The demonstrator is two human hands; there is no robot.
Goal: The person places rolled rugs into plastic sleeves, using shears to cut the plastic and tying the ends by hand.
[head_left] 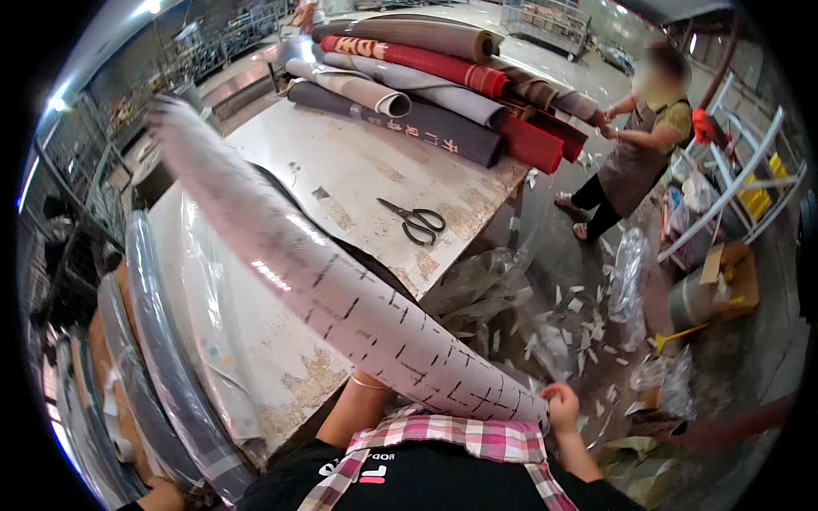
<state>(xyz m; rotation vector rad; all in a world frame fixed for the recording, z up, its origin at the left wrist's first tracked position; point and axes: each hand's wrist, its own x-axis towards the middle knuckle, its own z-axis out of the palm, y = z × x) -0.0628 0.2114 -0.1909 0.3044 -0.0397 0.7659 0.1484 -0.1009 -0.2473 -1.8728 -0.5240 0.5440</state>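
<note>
Near the desk (358,162), I am gripping a wrapped pale roll (341,294) at its near end with my right hand (562,404); my left hand is hidden beneath it, its grip impossible to tell, scissors (415,221) lying beyond.

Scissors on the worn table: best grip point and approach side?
Judging by pose, grip the black scissors at the loop handles, which lie at the right end toward the table edge. Come from above on that open right side: the blades point left toward the table's middle, and the scissors lie flat and alone, with the rolled mats well behind them.
</note>
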